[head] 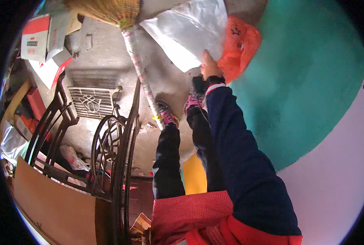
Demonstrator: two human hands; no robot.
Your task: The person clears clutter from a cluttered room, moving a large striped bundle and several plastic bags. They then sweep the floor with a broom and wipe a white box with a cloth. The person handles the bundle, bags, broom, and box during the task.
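My right hand (210, 65), in a navy sleeve with a dark band at the wrist, grips the lower edge of a translucent white plastic bag (191, 30). The bag spreads flat above the concrete floor, beyond my feet. Against its right side shows a red plastic bag (240, 46) with dark writing; whether my fingers also hold it is hidden. My left hand is out of view. To the left of the white bag lies a straw broom (108, 12), its patterned handle (136, 61) running down to my left shoe (167, 113).
A cast-iron treadle sewing-machine stand (108, 153), with its grated pedal (91, 102) and wheel, stands at left beside a brown board (53, 202). Printed cardboard boxes (35, 39) lie at upper left. A green-and-white painted wall (298, 85) closes the right side.
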